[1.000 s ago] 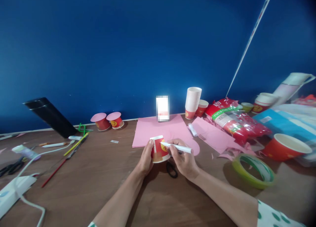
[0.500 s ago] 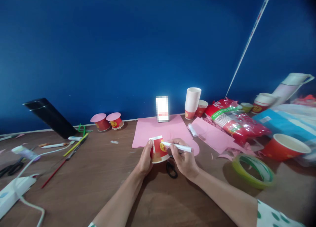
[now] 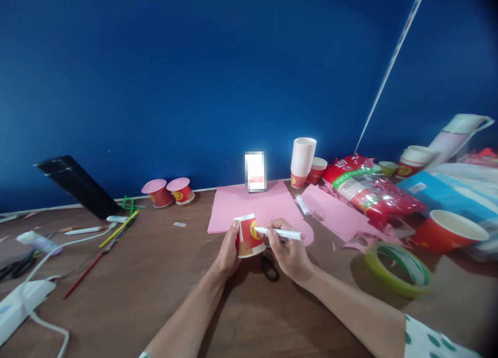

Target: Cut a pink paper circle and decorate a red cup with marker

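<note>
My left hand (image 3: 227,251) grips a red paper cup (image 3: 249,238) with a yellow emblem and white edges, its fingers closed round the left side. A white pen (image 3: 286,234) lies in the closed fingers of my right hand (image 3: 288,254), its tip at the cup's emblem; whether it touches cannot be made out. Under the right hand, a pair of scissors (image 3: 270,269) shows only a black handle loop. Behind the cup lie sheets of pink paper (image 3: 229,207) on the brown table (image 3: 155,285).
Two red cups with pink discs (image 3: 157,193) stand at the back left. Stacked paper cups (image 3: 303,161), a red plastic bag (image 3: 350,181), a tape roll (image 3: 399,270) and a red cup (image 3: 449,233) occupy the right. Leftward are pencils (image 3: 120,228) and a white cable (image 3: 35,264).
Hands, cup and pen are almost where they were. The pen's tip has dropped very slightly on the emblem, and the whole view has shifted a little.
</note>
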`<state>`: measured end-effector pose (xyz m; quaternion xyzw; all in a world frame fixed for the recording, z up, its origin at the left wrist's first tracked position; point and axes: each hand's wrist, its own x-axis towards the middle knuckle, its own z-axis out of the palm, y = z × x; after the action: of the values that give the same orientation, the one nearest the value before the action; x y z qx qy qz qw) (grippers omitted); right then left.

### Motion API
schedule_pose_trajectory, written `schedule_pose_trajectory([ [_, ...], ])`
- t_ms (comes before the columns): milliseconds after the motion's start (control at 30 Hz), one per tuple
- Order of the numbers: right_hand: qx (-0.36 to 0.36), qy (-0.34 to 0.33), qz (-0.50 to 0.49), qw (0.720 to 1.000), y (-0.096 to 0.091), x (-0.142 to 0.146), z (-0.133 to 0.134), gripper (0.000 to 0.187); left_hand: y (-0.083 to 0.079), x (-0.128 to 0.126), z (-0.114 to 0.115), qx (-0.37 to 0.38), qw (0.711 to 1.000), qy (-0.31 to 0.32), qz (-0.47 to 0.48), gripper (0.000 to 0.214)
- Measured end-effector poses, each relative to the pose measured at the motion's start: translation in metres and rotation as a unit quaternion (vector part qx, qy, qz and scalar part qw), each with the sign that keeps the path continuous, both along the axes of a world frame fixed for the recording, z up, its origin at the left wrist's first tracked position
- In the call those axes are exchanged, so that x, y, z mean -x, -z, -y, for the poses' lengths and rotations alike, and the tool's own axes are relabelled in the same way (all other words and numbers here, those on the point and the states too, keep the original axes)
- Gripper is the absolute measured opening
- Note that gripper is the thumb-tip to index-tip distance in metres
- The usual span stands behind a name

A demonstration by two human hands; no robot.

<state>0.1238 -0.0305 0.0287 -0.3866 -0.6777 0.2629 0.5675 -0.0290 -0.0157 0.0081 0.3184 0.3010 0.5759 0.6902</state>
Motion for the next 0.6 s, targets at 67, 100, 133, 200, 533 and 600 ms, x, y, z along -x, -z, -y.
schedule_pose_trajectory([
  [67, 0.004, -0.001, 0.002, 1.0, 0.0, 0.0, 0.0, 0.016, 0.0, 0.0, 0.0, 0.003, 1.0, -0.009, 0.004, 0.04],
  [100, 0.005, -0.003, 0.005, 1.0, -0.001, 0.0, 0.0, 0.016, 0.001, 0.0, 0.0, 0.003, 1.0, -0.011, 0.004, 0.039],
  [133, 0.006, -0.004, 0.007, 1.0, -0.001, 0.0, 0.0, 0.016, 0.001, 0.0, -0.001, 0.002, 1.0, -0.01, 0.003, 0.039],
  [200, 0.002, -0.001, 0.008, 1.0, -0.001, 0.0, 0.0, 0.016, 0.003, 0.0, -0.001, -0.001, 1.0, -0.009, 0.002, 0.038],
  [533, -0.061, 0.003, 0.019, 0.998, 0.003, 0.001, 0.004, 0.014, -0.006, -0.001, 0.002, 0.01, 1.0, -0.009, -0.005, 0.041],
  [600, -0.065, -0.001, 0.023, 0.998, 0.003, 0.001, 0.004, 0.014, -0.007, -0.001, 0.003, 0.01, 1.0, -0.02, -0.01, 0.04],
])
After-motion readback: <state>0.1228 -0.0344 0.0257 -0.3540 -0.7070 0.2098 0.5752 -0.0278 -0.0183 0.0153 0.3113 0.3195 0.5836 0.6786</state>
